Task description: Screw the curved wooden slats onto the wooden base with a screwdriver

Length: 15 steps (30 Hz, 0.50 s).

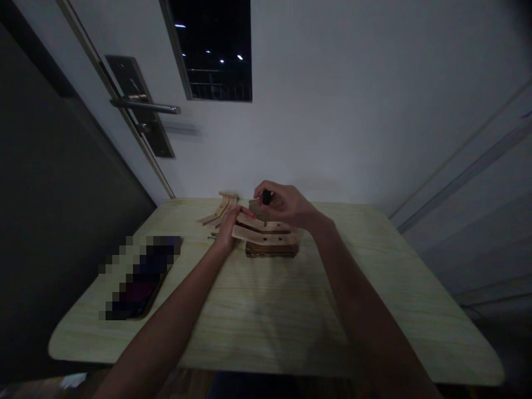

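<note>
My right hand (pixel 286 205) is closed around the black handle of a screwdriver (pixel 266 196). Its shaft points down to a hole in the farther of two bent wooden strips. That farther strip (pixel 274 226) and the nearer bent strip (pixel 270 239) lie across a dark brown wooden block (pixel 272 250), each with dark holes. At their left end is my left hand (pixel 230 227), its fingers reaching over the farther strip and holding it; the thumb is hard to make out. Behind the strips, a brownish wooden piece (pixel 258 208) is partly covered by my right hand.
More bent wooden strips (pixel 220 210) lie left of my left hand, with small thin metal pieces (pixel 213 236) near my wrist. A dark, phone-like object, partly pixelated (pixel 143 282), rests on the table (pixel 266 310) at left. Beyond stands a white door with a metal handle (pixel 145 105).
</note>
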### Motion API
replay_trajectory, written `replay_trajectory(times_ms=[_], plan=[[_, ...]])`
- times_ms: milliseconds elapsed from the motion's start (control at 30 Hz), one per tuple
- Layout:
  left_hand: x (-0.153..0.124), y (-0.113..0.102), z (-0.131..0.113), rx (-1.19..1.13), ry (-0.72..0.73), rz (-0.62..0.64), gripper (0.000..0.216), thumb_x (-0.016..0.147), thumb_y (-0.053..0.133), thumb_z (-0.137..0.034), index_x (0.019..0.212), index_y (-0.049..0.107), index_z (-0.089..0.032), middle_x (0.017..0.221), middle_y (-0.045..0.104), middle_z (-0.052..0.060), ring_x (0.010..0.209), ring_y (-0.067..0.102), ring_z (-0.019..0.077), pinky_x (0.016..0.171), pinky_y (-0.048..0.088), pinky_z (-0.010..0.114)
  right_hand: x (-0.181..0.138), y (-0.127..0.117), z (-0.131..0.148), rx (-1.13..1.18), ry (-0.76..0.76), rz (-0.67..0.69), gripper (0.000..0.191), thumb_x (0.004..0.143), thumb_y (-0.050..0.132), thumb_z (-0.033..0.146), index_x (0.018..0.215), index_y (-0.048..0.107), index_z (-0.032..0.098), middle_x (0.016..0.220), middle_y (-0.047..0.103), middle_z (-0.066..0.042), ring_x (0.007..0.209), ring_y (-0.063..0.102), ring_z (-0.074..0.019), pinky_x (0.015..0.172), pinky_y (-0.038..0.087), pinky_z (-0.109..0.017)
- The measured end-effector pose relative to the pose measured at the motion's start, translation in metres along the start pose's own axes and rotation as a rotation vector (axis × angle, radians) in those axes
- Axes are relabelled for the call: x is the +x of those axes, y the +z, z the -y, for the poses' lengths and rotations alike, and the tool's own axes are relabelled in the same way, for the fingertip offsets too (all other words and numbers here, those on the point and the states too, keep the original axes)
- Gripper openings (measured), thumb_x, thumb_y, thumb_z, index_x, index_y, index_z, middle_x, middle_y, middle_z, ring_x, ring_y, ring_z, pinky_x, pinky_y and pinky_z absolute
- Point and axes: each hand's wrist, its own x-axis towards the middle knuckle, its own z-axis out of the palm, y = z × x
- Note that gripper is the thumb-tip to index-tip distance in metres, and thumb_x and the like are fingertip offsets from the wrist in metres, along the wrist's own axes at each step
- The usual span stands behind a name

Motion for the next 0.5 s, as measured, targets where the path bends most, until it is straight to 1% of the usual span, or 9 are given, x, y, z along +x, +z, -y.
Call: replay_trajectory(times_ms=[100, 200, 367, 433, 500], plan=[[-0.0003, 0.0013, -0.0013, -0.017, -0.013, -0.013, 0.044, 0.087, 0.045, -0.055, 0.069, 0.065, -0.019, 0.065, 0.066, 0.005, 0.059, 0.059, 0.0166, 0.057, 0.046, 0.029, -0.001, -0.0027, 0.0002, -0.002, 0.011, 0.033, 0.025, 0.075, 0.053, 0.014, 0.099, 0.055, 0.02, 0.084, 0.06, 0.002, 0.07, 0.05, -0.0092, 0.065, 0.041, -0.022], [0.0004, 0.0021, -0.0005, -0.021, -0.017, -0.02, 0.044, 0.086, 0.045, -0.055, 0.068, 0.064, -0.019, 0.069, 0.067, 0.006, 0.06, 0.06, 0.0171, 0.058, 0.047, 0.029, -0.0019, -0.0044, 0.002, 0.005, 0.028, 0.037, 0.029, 0.075, 0.051, 0.013, 0.103, 0.055, 0.02, 0.082, 0.059, 0.003, 0.068, 0.049, -0.0088, 0.064, 0.039, -0.022], [0.0005, 0.0019, 0.0009, -0.039, -0.005, -0.013, 0.044, 0.086, 0.047, -0.056, 0.069, 0.065, -0.019, 0.068, 0.067, 0.006, 0.061, 0.061, 0.0178, 0.061, 0.048, 0.03, -0.0015, -0.0043, 0.0065, -0.085, 0.06, 0.001, 0.047, 0.077, 0.058, 0.018, 0.123, 0.051, 0.022, 0.068, 0.049, 0.008, 0.056, 0.042, -0.0079, 0.057, 0.033, -0.022], [0.0003, 0.0015, 0.001, -0.031, -0.013, -0.018, 0.044, 0.086, 0.046, -0.056, 0.07, 0.065, -0.02, 0.068, 0.067, 0.006, 0.062, 0.061, 0.0181, 0.061, 0.048, 0.03, -0.001, -0.0035, 0.0069, -0.129, 0.055, -0.01, 0.043, 0.077, 0.06, 0.021, 0.119, 0.052, 0.022, 0.066, 0.048, 0.008, 0.057, 0.043, -0.0086, 0.057, 0.032, -0.022], [0.0004, 0.001, 0.0009, -0.011, -0.023, -0.02, 0.045, 0.086, 0.046, -0.058, 0.07, 0.065, -0.02, 0.069, 0.068, 0.006, 0.062, 0.061, 0.0184, 0.061, 0.047, 0.031, -0.0004, -0.0022, 0.0059, -0.179, 0.052, -0.021, 0.031, 0.076, 0.062, 0.024, 0.107, 0.055, 0.022, 0.065, 0.049, 0.008, 0.059, 0.044, -0.0092, 0.058, 0.032, -0.023]])
